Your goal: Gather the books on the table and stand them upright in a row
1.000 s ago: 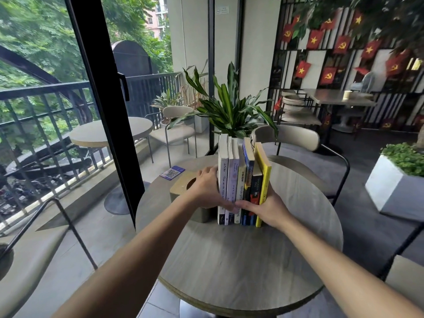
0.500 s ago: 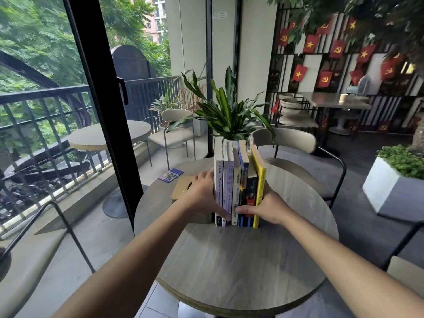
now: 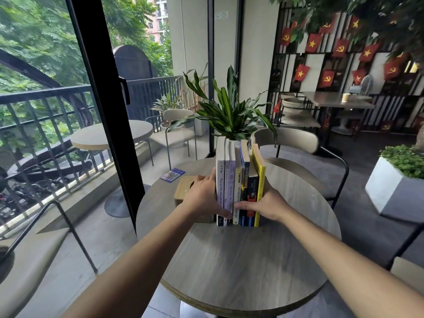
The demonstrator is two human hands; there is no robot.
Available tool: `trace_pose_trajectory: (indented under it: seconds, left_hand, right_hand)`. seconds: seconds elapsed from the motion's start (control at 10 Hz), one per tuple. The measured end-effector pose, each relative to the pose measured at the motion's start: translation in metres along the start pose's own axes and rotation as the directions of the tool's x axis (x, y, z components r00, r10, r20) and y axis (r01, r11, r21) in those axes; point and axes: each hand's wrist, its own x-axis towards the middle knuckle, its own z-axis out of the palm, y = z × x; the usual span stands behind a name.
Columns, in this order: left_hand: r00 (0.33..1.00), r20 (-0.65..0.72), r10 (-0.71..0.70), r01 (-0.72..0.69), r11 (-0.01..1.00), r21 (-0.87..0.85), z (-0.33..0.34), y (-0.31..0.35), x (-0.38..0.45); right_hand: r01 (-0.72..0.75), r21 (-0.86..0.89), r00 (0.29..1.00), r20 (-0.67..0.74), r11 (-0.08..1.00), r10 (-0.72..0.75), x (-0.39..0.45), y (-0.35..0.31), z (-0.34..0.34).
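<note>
Several books (image 3: 238,180) stand upright in a tight row on the round wooden table (image 3: 241,260), spines toward me: white, lilac, cream, blue, black and yellow. My left hand (image 3: 202,198) presses flat against the white book on the left end, thumb across the lower spines. My right hand (image 3: 266,203) clasps the yellow book (image 3: 260,180) on the right end, thumb reaching over the blue and black spines. The row is squeezed between both hands.
A wooden tissue box (image 3: 183,191) sits just left of the books, behind my left hand. A blue QR card (image 3: 172,175) lies at the table's far left. A potted plant (image 3: 229,111) and a chair (image 3: 298,143) stand behind the table.
The row and both hands keep the same grip. The yellow book has closed up against the row, and the view has shifted slightly.
</note>
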Motion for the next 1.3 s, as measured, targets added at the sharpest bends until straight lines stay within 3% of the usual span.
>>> trace_pose_trajectory:
  seconds: [0.3,0.5,1.1,1.3]
  left_hand:
    - [0.999,0.039,-0.010,0.011,1.000,-0.027,0.003,-0.006,0.000]
    - [0.997,0.068,0.047,-0.053,0.995,0.087,0.004,-0.011,-0.001]
    - [0.999,0.036,0.031,-0.035,0.992,0.120,0.012,-0.014,0.004]
    - [0.997,-0.081,0.003,0.015,0.975,0.222,0.008,-0.008,-0.006]
  right_hand:
    - [-0.020,-0.018,0.999,0.030,1.000,0.021,-0.002,-0.003,-0.002]
    - [-0.042,-0.102,0.987,0.147,0.994,0.057,-0.008,0.001,-0.023]
    - [-0.039,-0.124,0.992,0.115,0.992,0.053,-0.008,0.003,-0.024]
    - [-0.027,-0.135,0.997,0.074,0.990,0.037,-0.016,-0.001,-0.028]
